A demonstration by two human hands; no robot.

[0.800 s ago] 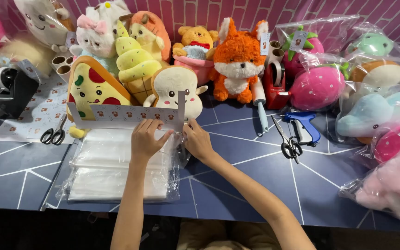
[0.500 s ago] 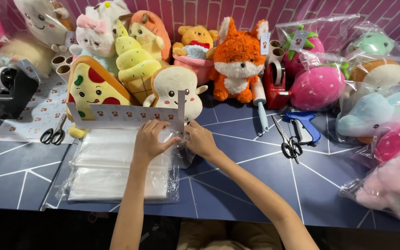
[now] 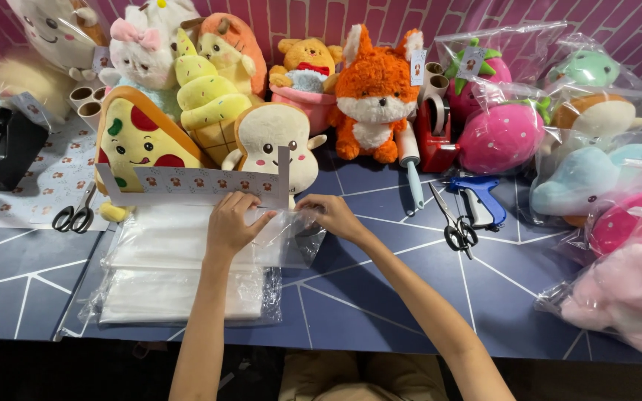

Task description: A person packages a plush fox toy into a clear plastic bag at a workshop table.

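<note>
1. the left hand (image 3: 232, 223) lies on a clear plastic bag (image 3: 280, 241), fingers together and pressed flat on its upper edge.
2. the right hand (image 3: 332, 215) has its fingers pinched on the same bag's top right corner.
3. the bag sits atop a stack of clear bags (image 3: 172, 275) on the dark blue desk (image 3: 380, 297), just in front of a patterned cardboard holder (image 3: 202, 182).
4. behind it stand a toast plush (image 3: 273, 145) and a pizza plush (image 3: 139, 137).
5. black scissors (image 3: 455, 223) and a blue tagging gun (image 3: 481, 200) lie to the right, well apart from the hands.
</note>
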